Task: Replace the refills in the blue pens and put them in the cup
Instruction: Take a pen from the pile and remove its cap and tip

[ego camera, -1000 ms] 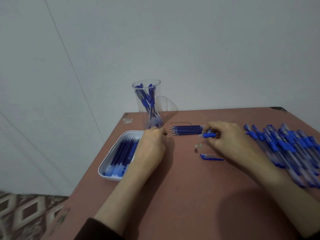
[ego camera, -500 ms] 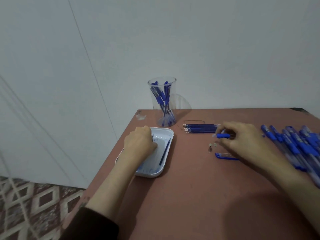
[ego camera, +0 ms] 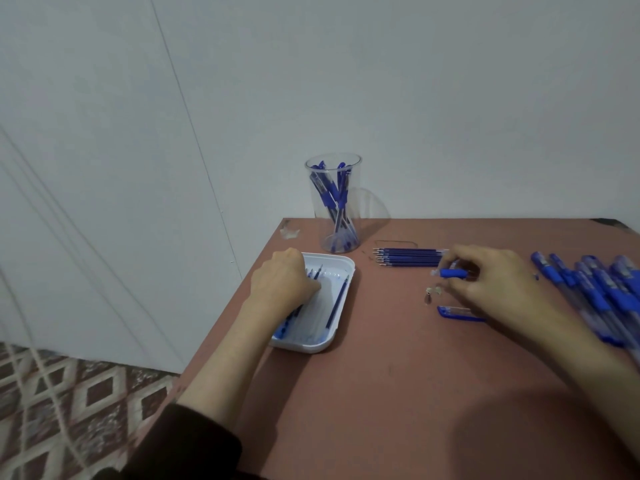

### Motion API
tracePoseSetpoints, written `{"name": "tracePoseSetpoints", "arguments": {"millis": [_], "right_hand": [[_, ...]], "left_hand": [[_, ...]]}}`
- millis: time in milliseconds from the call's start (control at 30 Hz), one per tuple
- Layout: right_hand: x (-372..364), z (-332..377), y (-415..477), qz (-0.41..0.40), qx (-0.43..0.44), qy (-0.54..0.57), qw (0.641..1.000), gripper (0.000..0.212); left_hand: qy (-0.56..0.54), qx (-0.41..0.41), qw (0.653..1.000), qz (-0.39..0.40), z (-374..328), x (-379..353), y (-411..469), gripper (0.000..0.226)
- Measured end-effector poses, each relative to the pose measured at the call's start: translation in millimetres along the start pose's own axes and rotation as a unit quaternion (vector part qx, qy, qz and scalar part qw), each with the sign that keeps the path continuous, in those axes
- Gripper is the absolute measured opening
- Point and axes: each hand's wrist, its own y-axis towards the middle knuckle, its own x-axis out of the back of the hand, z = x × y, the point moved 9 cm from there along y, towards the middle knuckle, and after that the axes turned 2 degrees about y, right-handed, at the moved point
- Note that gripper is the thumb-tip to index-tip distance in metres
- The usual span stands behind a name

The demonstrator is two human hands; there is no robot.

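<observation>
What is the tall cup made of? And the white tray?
The cup looks like clear plastic, maybe glass: you see the pens right through its wall. The tray looks like smooth white plastic, with thin walls, rounded corners and a slight shine.

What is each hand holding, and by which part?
Right hand pinches a pen barrel at its blue grip. Left hand reaches into the white tray; hold unclear.

table (ego camera: pixel 398 393) | tray (ego camera: pixel 341 336) | cup (ego camera: pixel 334 202) | refills (ego camera: pixel 408 257) | pens (ego camera: pixel 595 289)
</observation>
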Motion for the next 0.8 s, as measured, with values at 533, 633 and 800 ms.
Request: {"name": "tracePoseSetpoints", "arguments": {"millis": [533,633,800], "right_hand": [[12,1,-1,-0.015,0.005,-0.002,1.0,0.012],[12,-2,1,-0.021,0.001,-0.01,1.0,0.013],[13,1,1,-0.013,0.005,-0.01,1.0,0.015]], "left_hand": [[-0.735,0.014,0.678,0.008,-91,-18,0,0.022],[-0.783,0.038,0.621,0.004,-94,-29,1,0.017],[-0.808,0.048,0.587,-0.008,-92,-36,2,0.017]]}}
